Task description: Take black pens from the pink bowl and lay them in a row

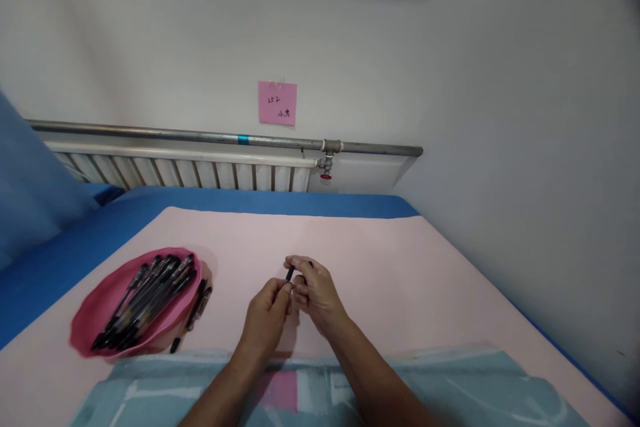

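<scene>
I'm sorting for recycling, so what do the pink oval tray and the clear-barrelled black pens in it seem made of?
Pink oval tray: probably plastic, fairly matte, judging by its even colour and thin wavy rim. Clear-barrelled black pens: likely glossy plastic, given see-through barrels and pale highlights.

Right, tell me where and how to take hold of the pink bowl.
Pinch the pink bowl by its wavy left rim, probably best from the left: the wall inside there shows bare, while the loose pens lie along its right side.
</scene>
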`<control>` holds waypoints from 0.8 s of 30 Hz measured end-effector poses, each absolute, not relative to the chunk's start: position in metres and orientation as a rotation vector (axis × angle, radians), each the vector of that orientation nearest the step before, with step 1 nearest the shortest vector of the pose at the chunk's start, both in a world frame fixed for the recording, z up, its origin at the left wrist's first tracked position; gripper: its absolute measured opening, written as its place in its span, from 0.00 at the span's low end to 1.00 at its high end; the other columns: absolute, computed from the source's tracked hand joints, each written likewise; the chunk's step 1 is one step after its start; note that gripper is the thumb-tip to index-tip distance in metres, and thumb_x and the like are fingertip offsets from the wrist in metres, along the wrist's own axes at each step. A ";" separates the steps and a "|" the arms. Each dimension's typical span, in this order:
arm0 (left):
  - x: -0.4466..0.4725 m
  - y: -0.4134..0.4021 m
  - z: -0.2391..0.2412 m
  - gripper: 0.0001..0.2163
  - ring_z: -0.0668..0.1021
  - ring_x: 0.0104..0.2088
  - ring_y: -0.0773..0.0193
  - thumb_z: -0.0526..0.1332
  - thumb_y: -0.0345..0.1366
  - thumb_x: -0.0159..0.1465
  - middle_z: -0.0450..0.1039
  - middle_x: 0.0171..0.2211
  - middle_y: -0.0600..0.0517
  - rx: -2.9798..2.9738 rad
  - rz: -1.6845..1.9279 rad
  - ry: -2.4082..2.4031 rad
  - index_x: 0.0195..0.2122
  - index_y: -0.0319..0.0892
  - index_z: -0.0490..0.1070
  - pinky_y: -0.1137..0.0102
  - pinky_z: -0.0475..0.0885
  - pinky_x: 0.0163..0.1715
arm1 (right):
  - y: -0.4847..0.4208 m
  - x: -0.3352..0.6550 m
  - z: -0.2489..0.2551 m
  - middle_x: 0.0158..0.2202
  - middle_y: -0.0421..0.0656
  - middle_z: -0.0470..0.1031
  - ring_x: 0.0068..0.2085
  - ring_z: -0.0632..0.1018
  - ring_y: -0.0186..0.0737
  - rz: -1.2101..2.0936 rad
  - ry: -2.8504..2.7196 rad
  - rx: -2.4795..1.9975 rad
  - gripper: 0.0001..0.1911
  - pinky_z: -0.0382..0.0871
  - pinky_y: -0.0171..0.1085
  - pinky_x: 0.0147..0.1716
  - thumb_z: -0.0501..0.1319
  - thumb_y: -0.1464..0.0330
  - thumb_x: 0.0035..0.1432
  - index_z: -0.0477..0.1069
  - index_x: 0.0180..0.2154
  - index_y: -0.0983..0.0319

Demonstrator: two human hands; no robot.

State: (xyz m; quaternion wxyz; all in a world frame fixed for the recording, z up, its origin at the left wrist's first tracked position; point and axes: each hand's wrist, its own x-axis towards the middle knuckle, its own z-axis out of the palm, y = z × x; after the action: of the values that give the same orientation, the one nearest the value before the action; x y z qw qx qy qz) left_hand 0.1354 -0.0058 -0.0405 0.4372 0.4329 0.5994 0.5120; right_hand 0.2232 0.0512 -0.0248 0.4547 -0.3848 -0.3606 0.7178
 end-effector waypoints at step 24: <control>0.133 -0.005 -0.048 0.12 0.61 0.18 0.70 0.53 0.45 0.58 0.59 0.16 0.60 1.207 1.167 1.543 0.24 0.42 0.64 0.75 0.55 0.20 | 0.063 0.232 -0.025 0.22 0.37 0.71 0.13 0.54 0.20 1.544 -0.823 -1.010 0.11 0.43 0.27 0.10 0.64 0.64 0.41 0.66 0.26 0.63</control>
State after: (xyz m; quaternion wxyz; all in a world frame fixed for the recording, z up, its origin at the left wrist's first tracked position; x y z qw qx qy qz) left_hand 0.1331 -0.0045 -0.0480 0.4173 0.4811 0.6148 0.4652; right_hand 0.2323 0.0629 -0.0249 0.5318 -0.4235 -0.3450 0.6472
